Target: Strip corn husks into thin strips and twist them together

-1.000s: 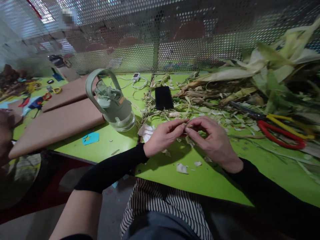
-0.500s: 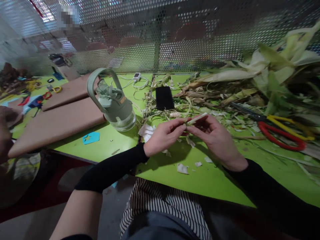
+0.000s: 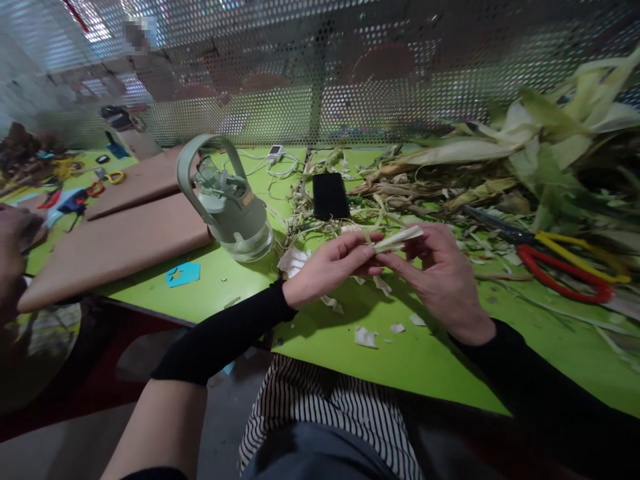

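Note:
Between my hands, above the green table (image 3: pixel 320 337), is a small pale bundle of corn husk (image 3: pixel 399 239). My left hand (image 3: pixel 333 267) pinches its left end between thumb and fingers. My right hand (image 3: pixel 443 283) has its thumb and fingertips closed on the bundle's lower right side; part of the bundle is hidden by those fingers. Torn white scraps (image 3: pixel 366 337) lie on the table below my hands. Just beyond them a black phone (image 3: pixel 330 195) rests among husk shreds.
A green water bottle (image 3: pixel 233 217) stands left of my hands, near brown cushion-like pads (image 3: pixel 125 247). To the right lie red-and-yellow scissors (image 3: pixel 565 277) and a heap of corn husks (image 3: pixel 550 153). Another person's hand (image 3: pixel 17 230) is at the far left. A perforated metal screen (image 3: pixel 280 80) borders the back.
The husk bundle has turned in my fingers, so more of its fanned, layered side shows. My right hand has shifted slightly to the right along it.

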### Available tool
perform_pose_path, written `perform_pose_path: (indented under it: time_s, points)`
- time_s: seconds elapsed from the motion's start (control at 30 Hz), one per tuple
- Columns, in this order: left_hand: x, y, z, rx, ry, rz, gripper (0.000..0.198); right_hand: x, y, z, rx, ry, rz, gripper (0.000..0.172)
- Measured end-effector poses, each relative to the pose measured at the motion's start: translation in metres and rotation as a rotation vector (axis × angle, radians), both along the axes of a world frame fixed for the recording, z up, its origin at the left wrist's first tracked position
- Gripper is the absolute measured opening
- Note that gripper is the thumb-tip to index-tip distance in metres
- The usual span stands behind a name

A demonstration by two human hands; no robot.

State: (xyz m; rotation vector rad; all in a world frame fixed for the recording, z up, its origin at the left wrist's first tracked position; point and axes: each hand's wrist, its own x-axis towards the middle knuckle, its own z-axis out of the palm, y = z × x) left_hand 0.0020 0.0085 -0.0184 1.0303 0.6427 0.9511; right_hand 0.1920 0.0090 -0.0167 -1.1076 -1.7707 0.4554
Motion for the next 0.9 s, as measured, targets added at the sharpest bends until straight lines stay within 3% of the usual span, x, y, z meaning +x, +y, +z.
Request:
perform_pose_path:
  time_s: [0.2, 0.43, 0.6, 0.77, 0.9]
  points:
    - [0.003, 0.004, -0.005, -0.12, -0.049, 0.116, 0.037, 0.001, -0.004, 0.005, 0.23, -0.201, -0.014, 0.008]
    - [0.002, 0.002, 0.002, -0.158, -0.052, 0.156, 0.04, 0.005, -0.004, 0.007, 0.411, -0.401, -0.077, 0.021]
    - [0.002, 0.002, 0.0, -0.138, -0.049, 0.138, 0.04, 0.011, -0.001, 0.007, 0.557, -0.52, -0.065, 0.017]
    - [0.001, 0.002, -0.001, -0.149, -0.06, 0.12, 0.04, 0.013, -0.001, 0.009, 0.596, -0.523, -0.047, 0.022]
    - [0.001, 0.002, 0.0, -0.153, -0.083, 0.132, 0.044, 0.012, -0.002, 0.011, 0.442, -0.492, 0.008, 0.018]
